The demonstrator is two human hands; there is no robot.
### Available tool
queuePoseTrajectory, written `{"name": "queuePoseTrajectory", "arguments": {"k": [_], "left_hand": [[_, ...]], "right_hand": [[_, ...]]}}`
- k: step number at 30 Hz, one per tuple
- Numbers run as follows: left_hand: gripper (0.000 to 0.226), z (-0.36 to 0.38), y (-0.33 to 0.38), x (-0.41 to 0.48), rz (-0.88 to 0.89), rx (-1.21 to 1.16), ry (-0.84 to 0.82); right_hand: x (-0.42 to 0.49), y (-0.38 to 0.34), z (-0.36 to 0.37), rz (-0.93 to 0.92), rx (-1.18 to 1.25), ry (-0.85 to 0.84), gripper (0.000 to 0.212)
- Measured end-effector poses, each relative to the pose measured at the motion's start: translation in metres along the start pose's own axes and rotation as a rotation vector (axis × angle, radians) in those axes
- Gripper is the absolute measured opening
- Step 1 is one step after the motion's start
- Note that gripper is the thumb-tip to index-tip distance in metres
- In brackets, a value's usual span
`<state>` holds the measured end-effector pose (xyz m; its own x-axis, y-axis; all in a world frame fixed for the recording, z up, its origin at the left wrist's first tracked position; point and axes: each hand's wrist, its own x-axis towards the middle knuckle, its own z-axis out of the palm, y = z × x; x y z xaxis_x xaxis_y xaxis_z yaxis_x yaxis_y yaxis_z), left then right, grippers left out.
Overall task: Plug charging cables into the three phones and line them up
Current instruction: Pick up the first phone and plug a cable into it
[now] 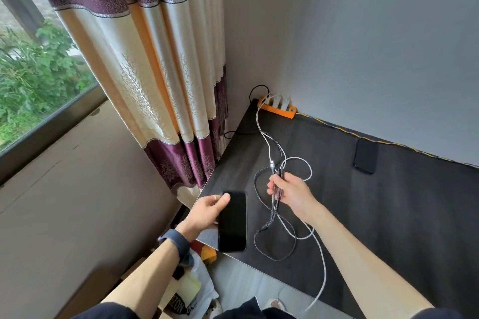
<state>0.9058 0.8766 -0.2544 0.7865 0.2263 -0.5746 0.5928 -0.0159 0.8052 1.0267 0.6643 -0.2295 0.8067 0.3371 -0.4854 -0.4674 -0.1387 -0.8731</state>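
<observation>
We see left hand [207, 208] gripping black phone [232, 221] by its left edge, phone near front-left corner of dark table [388, 215], screen up. Right hand [293, 193] clenched around bundle of charging cables [276, 199], plug ends poking above fist. Cables trail to orange power strip [278, 109] at back wall. Second phone [366, 156] lies flat near wall, well apart.
</observation>
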Motion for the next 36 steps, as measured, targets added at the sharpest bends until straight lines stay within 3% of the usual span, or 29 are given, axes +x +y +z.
{"name": "queuePoseTrajectory", "arguments": {"k": [4,8,13,16,21,36], "left_hand": [[0.029,-0.011,0.000,0.008,-0.110,-0.561,0.094],[0.019,-0.006,0.010,0.013,-0.108,-0.867,0.076],[0.014,0.009,0.016,0.014,-0.082,-0.995,0.134],[0.024,0.015,0.016,0.017,-0.114,-1.108,0.184],[0.012,0.021,0.023,0.011,-0.172,-1.227,0.135],[0.010,0.038,0.019,0.008,-0.209,-1.189,0.149]], "right_hand": [[-0.003,0.005,-0.013,0.014,0.109,-0.014,0.017],[-0.010,0.018,-0.010,0.036,0.064,0.013,0.019],[-0.027,0.035,0.003,0.087,0.027,-0.052,0.016],[-0.036,0.034,0.008,0.085,0.087,-0.088,0.015],[-0.048,0.029,0.009,0.076,0.110,-0.117,0.018],[-0.058,0.029,0.008,0.106,0.077,-0.194,0.022]]}}
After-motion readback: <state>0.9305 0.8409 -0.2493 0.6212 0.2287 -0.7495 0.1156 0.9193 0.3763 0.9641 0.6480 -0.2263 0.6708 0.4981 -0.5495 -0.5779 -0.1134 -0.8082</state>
